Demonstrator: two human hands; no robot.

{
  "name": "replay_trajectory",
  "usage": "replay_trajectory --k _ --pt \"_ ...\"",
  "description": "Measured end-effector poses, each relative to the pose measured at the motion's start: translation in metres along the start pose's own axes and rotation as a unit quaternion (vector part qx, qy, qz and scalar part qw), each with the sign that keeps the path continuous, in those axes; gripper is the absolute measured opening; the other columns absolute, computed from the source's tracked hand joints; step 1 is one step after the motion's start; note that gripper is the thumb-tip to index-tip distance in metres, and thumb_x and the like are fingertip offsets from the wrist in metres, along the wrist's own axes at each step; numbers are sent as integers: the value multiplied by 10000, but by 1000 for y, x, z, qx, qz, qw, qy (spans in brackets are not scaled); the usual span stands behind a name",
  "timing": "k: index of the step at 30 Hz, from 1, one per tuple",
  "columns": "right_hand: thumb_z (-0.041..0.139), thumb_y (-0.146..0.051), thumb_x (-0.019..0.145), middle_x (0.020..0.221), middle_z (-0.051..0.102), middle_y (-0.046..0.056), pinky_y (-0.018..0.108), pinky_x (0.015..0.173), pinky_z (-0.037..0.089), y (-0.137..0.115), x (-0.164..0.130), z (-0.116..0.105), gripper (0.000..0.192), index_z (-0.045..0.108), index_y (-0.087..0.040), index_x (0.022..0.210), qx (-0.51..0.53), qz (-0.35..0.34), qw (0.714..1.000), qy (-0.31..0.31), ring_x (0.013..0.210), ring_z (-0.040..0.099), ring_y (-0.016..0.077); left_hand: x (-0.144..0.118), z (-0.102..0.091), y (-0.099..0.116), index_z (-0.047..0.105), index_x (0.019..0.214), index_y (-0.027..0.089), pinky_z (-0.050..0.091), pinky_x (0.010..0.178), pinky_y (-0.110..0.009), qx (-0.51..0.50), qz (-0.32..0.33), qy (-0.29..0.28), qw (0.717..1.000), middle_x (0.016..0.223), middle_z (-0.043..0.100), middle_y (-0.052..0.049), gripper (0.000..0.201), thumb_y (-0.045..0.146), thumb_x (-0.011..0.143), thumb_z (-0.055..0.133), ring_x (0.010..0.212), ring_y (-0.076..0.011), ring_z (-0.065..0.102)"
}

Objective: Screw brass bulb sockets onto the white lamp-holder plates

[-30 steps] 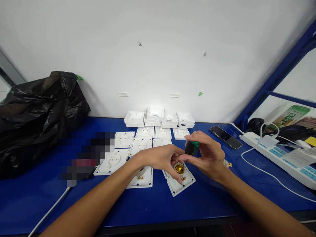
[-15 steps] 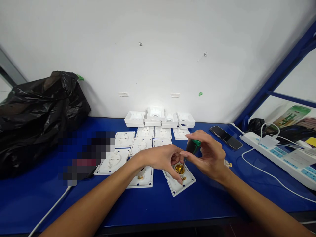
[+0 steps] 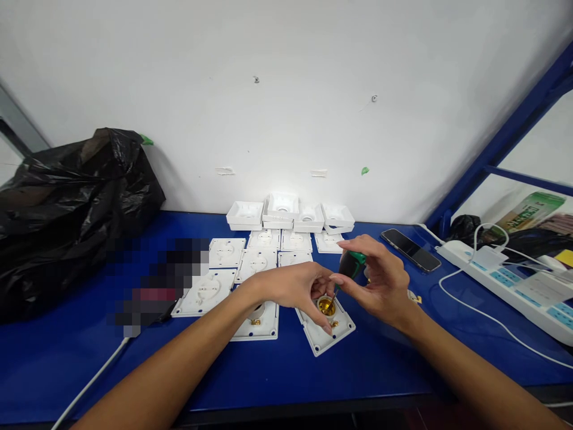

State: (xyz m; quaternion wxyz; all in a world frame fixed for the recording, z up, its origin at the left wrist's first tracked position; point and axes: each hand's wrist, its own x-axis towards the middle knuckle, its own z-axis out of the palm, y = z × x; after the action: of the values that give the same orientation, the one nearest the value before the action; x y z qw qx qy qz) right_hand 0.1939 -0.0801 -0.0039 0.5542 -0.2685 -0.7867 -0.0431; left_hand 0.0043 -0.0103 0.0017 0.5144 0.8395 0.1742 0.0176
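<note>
White square plastic plate (image 3: 323, 338) on near blue tabletop (image 3: 268, 382); screwdriver work looks unfinished.
Left hand (image 3: 308, 289) half-closed around its round gold-lined socket (image 3: 326, 307); right hand (image 3: 380, 283) pinches green-and-black screwdriver (image 3: 350, 266), tip inside. Neighbouring plate (image 3: 265, 331) has a socket; back plates (image 3: 208, 291) look socketless, seemingly left.

Bag (image 3: 85, 203) left on table (image 3: 286, 376); plates (image 3: 192, 301) mid-table, boxes (image 3: 245, 216) behind; phone (image 3: 410, 249) right, power strip (image 3: 492, 272) farther right.
</note>
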Motion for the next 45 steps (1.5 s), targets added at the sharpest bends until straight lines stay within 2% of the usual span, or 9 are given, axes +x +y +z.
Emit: replay_trajectory --k 5,9,15,20,24,29,33,42,45 --pt "667 -163 889 966 714 52 393 719 549 -1 0 -2 480 582 -276 1348 -13 9 1000 -11 871 657 223 0 1 -1 453 679 229 259 525 -301 0 -2 8 1000 602 402 88 529 460 565 914 544 -111 353" --pt "694 -161 873 877 679 25 353 630 520 -2 1 -3 499 580 -292 1341 -21 17 1000 -11 784 622 203 0 2 -1 455 674 226 255 527 -303 -5 3 8 1000 599 409 84 527 479 574 906 544 -115 358" --pt "636 -137 897 904 660 35 372 658 523 -4 3 -3 537 535 -267 1408 6 16 999 -46 793 609 202 -1 2 0 473 710 229 265 522 -298 -6 0 7 1000 619 414 85 516 468 575 910 559 -118 371" --pt "738 -123 825 1042 661 33 309 560 505 -1 -2 0 677 481 -327 1417 4 21 1000 12 744 581 167 -1 1 0 479 690 220 281 524 -286 -9 9 5 1000 615 435 83 502 432 579 920 561 -110 392" --pt "665 -154 886 995 655 38 324 603 534 -4 -1 0 555 505 -287 1400 33 31 998 -49 752 596 173 0 1 -1 443 664 222 261 509 -288 -4 -6 7 1000 591 399 93 526 407 568 926 531 -97 353" --pt "717 -158 864 849 627 1 303 556 499 -8 2 -2 595 506 -296 1403 2 16 1000 -26 707 577 174 0 1 1 435 654 225 262 506 -294 -2 -4 -1 1000 596 398 86 517 425 586 907 545 -107 366" --pt "633 -194 926 999 669 35 334 612 524 -9 1 -3 556 468 -301 1446 1 42 996 -81 743 602 178 -1 2 1 422 674 230 247 494 -298 -1 -24 12 1000 611 389 87 534 414 574 914 542 -105 351" --pt "684 -130 866 1031 601 31 358 676 557 -4 -6 2 558 498 -302 1363 66 72 994 -37 800 624 174 0 1 1 451 653 220 266 506 -292 2 -12 10 1000 592 408 90 513 386 565 928 532 -99 366" --pt "715 -82 826 1064 573 18 303 611 537 -3 -8 3 576 514 -303 1319 60 99 993 6 748 612 131 0 1 2 470 669 217 289 529 -289 -1 -3 5 1000 611 441 86 500 402 570 924 547 -102 395"
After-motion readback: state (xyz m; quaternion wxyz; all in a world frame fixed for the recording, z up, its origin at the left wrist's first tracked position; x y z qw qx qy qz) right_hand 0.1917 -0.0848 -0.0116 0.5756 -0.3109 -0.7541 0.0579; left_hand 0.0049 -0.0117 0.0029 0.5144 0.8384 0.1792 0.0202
